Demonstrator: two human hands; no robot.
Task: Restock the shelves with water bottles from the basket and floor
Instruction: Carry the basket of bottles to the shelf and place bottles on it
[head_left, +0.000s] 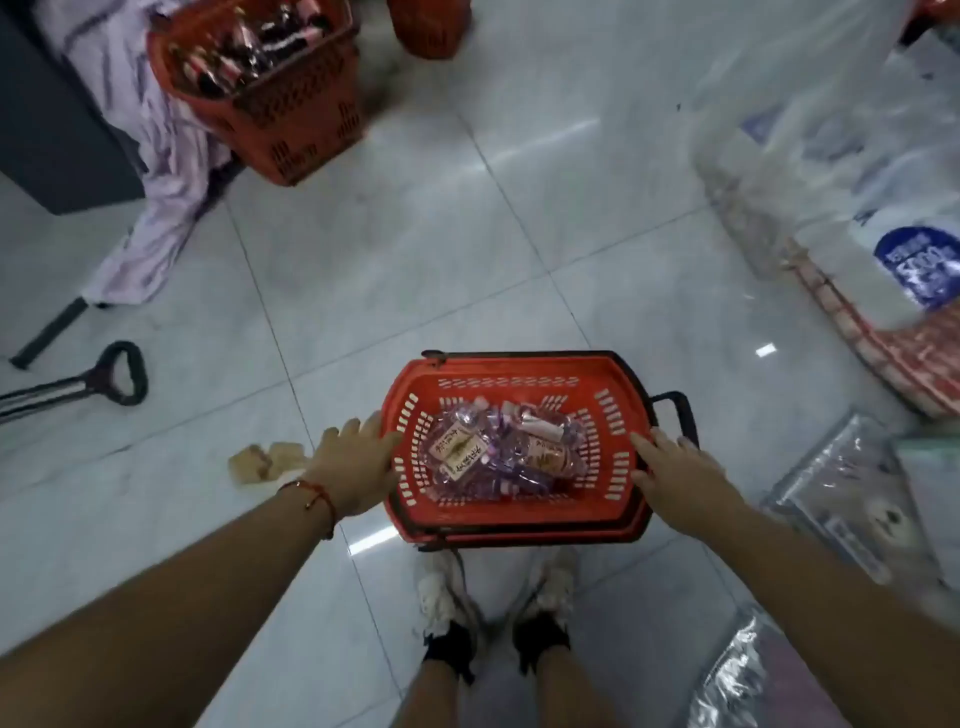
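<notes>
A red basket (519, 519) sits on the pale tiled floor (415, 249), right in front of the person's shoes (441, 592). Inside it lies a small heap of water bottles (498, 449) in clear plastic with purple bits and paper labels. They lie on their sides, jumbled together at the bottom.

The left hand (358, 467) is on the left rim of the basket. The fingers look spread and fairly straight, pressing on the edge. I cannot tell if the thumb hooks under it. The right hand (675, 467) is on the right rim in the same way, fingers laid flat over the edge. With one hand on each side, it looks like the person wants to lift or slide the whole basket evenly, so it will not tip and spill.

The basket's black handle (675, 415) sticks out past the right hand and is not being used.

Farther away, at the top left, stands a second red basket (291, 130) full of dark bottles. Beside it a striped cloth (156, 171) hangs down. A black pull handle (119, 374) lies on the floor at the left, and small tan blocks (265, 460) lie near the left wrist. Big packs wrapped in clear plastic (841, 171) are stacked on the right. No shelf is in view.
</notes>
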